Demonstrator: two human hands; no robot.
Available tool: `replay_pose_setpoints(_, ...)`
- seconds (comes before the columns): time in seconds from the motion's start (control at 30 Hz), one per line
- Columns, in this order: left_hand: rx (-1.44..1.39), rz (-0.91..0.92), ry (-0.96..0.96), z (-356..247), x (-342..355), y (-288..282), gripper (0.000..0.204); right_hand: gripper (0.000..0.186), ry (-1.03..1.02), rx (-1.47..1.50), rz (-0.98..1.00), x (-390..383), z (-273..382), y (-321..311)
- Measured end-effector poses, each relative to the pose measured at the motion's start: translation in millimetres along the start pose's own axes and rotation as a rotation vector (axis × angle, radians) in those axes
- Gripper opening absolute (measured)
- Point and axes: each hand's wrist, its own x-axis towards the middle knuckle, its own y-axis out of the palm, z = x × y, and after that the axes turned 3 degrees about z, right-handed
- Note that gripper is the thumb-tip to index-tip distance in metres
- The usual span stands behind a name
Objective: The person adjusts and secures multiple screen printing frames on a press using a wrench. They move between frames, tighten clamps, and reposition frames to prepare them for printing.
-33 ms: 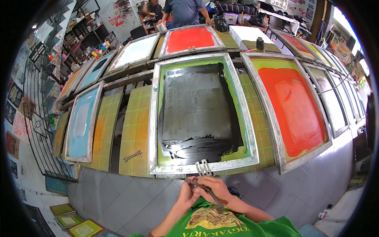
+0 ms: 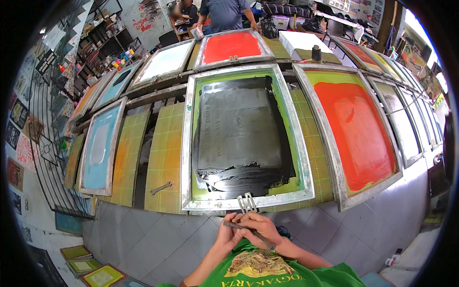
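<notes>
My left hand (image 2: pixel 226 237) and my right hand (image 2: pixel 263 234) are closed round a dark metal bar-like tool (image 2: pixel 256 235), held low in front of my green shirt. Just beyond my fingers, a slotted metal bracket (image 2: pixel 247 202) sits on the front edge of a framed screen (image 2: pixel 188 143). That screen has black ink (image 2: pixel 239 138) spread over its mesh, thicker and glossy along the near and right sides. A spanner (image 2: pixel 160 188) lies on the yellow-green board (image 2: pixel 162 138) to the left of the screen.
Screens with red ink (image 2: pixel 352 134) and light blue mesh (image 2: pixel 98 148) flank the middle one. A back row of screens includes a red one (image 2: pixel 229 48), behind which a person (image 2: pixel 224 16) stands. Stacked small screens (image 2: pixel 103 278) lie at lower left on the tiled floor (image 2: pixel 138 229).
The tool in my hands has shifted slightly, its lower end a little to the right and up, with my fingers moving a little. The screens are unchanged.
</notes>
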Motion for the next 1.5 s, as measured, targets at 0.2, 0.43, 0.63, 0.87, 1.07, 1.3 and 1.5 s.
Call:
replay_pose_setpoints(0.2, 0.485, -0.144, 0.273, 7, -15, 1, 0.074, 0.018, 0.620, -0.097, -0.039, -14, -4, -8)
replay_pose_setpoints(0.43, 0.476, -0.086, 0.239, 18, -5, -11, 0.070, 0.032, 0.349, -0.066, 0.153, -5, 7, 4)
replay_pose_setpoints(0.63, 0.364, -0.023, 0.483, -18, 2, -3, 0.061, 0.073, 0.239, 0.076, 0.483, -18, 11, -8)
replay_pose_setpoints(0.87, 0.223, 0.157, 0.360, -63, -25, -29, 0.062, 0.055, 1.072, 0.452, -0.037, -51, -62, -13)
replay_pose_setpoints(1.07, 0.205, 0.048, 0.101, -53, -26, -33, 0.045, 0.051, 1.117, 0.675, -0.085, -27, -88, 6)
replay_pose_setpoints(1.3, 0.475, -0.055, 0.101, -39, -25, -14, 0.046, 0.038, 0.777, 0.602, -0.171, -30, -67, 31)
replay_pose_setpoints(1.5, 0.791, -0.296, 0.324, -31, -10, -21, 0.045, 0.034, 0.607, 0.055, 0.100, -19, -36, 31)
